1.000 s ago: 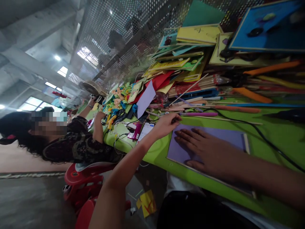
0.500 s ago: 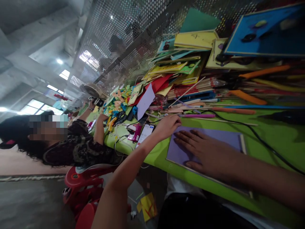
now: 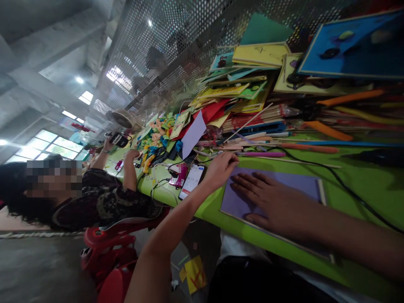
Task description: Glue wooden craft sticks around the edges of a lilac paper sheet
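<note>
A purple sheet [image 3: 303,185] on a thin board lies on the green table [image 3: 372,185]. My right hand [image 3: 268,200] rests flat on the sheet with its fingers stretched out and spread, and it holds nothing. My left hand [image 3: 221,166] is at the sheet's far left corner, its fingers curled and pinched on that edge. What exactly sits between its fingertips is hard to see.
A phone [image 3: 191,182] and a pink item [image 3: 180,174] lie left of the sheet. A black cable [image 3: 334,170] crosses the table. Behind are sticks [image 3: 252,122] and piled coloured boards [image 3: 259,57]. Another person [image 3: 97,198] sits on a red chair [image 3: 110,242] at the left.
My hands have hardly moved; the left fingers have drawn slightly in toward the sheet's corner. The seated person has raised a hand with a black object and leaned left.
</note>
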The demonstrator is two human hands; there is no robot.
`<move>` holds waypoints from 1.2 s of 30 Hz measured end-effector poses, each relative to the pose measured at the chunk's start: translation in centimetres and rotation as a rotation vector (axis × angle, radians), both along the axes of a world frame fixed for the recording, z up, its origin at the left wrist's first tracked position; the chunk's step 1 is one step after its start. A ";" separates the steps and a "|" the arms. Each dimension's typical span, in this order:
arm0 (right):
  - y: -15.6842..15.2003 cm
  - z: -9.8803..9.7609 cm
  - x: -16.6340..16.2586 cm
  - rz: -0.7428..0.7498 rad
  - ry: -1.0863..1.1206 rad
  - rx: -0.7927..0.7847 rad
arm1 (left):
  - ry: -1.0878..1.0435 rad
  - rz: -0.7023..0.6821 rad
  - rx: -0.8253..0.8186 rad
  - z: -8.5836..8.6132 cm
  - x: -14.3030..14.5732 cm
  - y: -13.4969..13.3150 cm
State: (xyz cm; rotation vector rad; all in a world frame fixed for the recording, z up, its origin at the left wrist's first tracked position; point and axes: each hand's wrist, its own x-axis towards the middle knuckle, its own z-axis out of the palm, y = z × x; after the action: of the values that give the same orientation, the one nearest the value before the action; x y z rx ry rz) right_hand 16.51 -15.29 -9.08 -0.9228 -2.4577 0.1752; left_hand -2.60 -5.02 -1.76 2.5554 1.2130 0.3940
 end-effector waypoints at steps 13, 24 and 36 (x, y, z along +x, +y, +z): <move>-0.3 -0.9 0.3 0.002 0.027 0.010 | -0.332 0.153 0.029 3.7 -5.0 -6.1; 0.1 -1.2 0.9 0.032 0.011 -0.060 | 0.115 0.264 -0.161 3.2 -13.8 -16.6; -0.2 -0.7 1.5 0.016 -0.087 -0.091 | 0.089 0.101 0.016 0.4 -8.6 -18.5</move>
State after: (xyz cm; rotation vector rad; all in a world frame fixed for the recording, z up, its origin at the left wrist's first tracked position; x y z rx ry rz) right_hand 17.97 -15.46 -9.81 -0.9682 -2.5562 0.2595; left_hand -11.23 -23.53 -1.36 2.5570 1.3798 0.3163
